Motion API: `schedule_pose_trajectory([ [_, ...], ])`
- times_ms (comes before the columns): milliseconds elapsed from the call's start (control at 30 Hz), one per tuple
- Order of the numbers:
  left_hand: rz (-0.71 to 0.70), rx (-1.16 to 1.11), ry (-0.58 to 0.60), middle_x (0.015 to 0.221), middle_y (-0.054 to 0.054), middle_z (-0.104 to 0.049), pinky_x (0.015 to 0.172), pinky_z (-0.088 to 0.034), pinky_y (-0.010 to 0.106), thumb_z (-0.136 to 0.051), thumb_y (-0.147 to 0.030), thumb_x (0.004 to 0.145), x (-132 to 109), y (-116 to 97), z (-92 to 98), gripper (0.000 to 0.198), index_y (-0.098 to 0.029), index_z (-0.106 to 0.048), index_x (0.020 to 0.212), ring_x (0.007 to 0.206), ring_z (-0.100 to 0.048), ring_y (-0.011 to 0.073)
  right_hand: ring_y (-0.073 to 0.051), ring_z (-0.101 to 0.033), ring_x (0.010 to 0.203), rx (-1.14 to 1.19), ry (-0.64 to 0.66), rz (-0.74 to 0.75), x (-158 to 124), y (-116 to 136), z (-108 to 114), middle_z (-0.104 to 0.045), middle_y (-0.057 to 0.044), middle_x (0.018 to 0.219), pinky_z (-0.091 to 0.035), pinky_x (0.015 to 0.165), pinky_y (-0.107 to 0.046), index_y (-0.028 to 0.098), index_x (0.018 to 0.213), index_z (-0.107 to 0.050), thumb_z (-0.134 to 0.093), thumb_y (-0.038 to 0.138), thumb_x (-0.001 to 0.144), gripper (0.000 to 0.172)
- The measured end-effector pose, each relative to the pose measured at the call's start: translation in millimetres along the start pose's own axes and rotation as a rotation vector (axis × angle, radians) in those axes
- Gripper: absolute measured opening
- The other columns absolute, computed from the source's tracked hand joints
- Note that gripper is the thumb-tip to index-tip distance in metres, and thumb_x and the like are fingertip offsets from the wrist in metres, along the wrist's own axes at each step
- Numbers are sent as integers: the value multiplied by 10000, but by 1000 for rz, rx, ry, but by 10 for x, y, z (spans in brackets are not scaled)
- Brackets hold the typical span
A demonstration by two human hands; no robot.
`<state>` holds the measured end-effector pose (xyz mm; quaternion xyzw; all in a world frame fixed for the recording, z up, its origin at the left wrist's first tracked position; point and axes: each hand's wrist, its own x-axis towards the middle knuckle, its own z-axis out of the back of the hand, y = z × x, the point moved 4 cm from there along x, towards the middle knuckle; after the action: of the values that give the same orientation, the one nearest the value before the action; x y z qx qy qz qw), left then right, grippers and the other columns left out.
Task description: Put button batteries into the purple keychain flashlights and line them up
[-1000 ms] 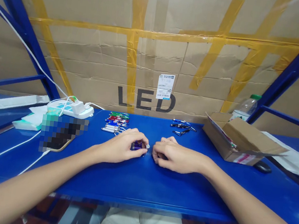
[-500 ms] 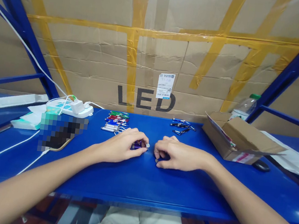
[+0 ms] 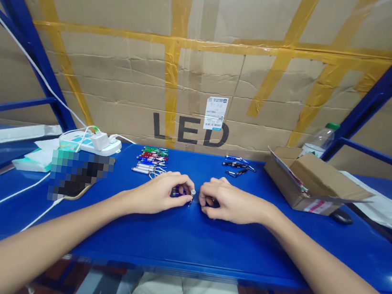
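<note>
My left hand point(image 3: 163, 192) is closed around a small purple metal tube point(image 3: 177, 192), which looks like a keychain flashlight. Its round silver end point(image 3: 193, 192) points right, past my thumb and forefinger. A short gap away, my right hand point(image 3: 227, 201) is closed, thumb and fingers drawn together low over the table. Something small and dark sits at those fingertips, mostly hidden. Beyond my left hand lies a row of similar flashlights point(image 3: 153, 157) in green, red, blue and silver, with carabiner clips. Several blue and black ones point(image 3: 237, 165) lie beyond my right hand.
An open cardboard box point(image 3: 308, 183) stands at the right, with a bottle point(image 3: 321, 139) behind it and a dark mouse-like object point(image 3: 341, 216) beside it. A power strip point(image 3: 111, 146), a phone point(image 3: 80, 185) and cables occupy the left of the blue table point(image 3: 168, 244). A large carton point(image 3: 132, 85) walls the back.
My right hand has shifted slightly left, closer to the silver end of the flashlight, and its fingertips have drawn in. My left hand keeps its grip, almost still.
</note>
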<state>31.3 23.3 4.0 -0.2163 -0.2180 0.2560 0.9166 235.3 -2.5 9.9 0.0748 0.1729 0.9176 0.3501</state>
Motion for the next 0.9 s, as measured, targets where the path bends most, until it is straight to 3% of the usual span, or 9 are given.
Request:
schedule_pose_trajectory([
  [200, 7, -56, -13, 1030, 25, -746, 844, -507, 298, -659, -329, 1029, 2, -32, 6, 161, -211, -693, 1133, 908, -684, 177, -205, -538, 914, 70, -286, 74, -42, 88, 161, -620, -18, 921, -414, 808, -310, 208, 980, -610, -661, 170, 973, 64],
  [333, 21, -174, -1, 996, 22, -772, 818, -520, 279, -669, -318, 1022, 5, -22, -24, 165, -197, -693, 1131, 862, -709, 161, -189, -551, 883, 103, -373, 81, -63, 109, 185, -606, -11, 911, -432, 795, -298, 213, 1016, -614, -659, 197, 994, 52],
  [500, 73, -373, 33, 965, 27, -812, 763, -513, 256, -717, -302, 985, 3, 34, -123, 169, -180, -679, 1097, 826, -723, 152, -150, -573, 801, 190, -348, 76, -47, 126, 125, -624, 3, 925, -446, 744, -270, 212, 1050, -603, -625, 205, 1016, 41],
  [900, 19, -311, 33, 902, 2, -755, 744, -499, 249, -722, -330, 979, 5, 18, -129, 178, -178, -683, 1064, 750, -629, 127, -151, -582, 784, 207, -295, 89, -17, 170, 102, -644, 6, 897, -447, 725, -260, 206, 1004, -615, -652, 183, 966, 58],
])
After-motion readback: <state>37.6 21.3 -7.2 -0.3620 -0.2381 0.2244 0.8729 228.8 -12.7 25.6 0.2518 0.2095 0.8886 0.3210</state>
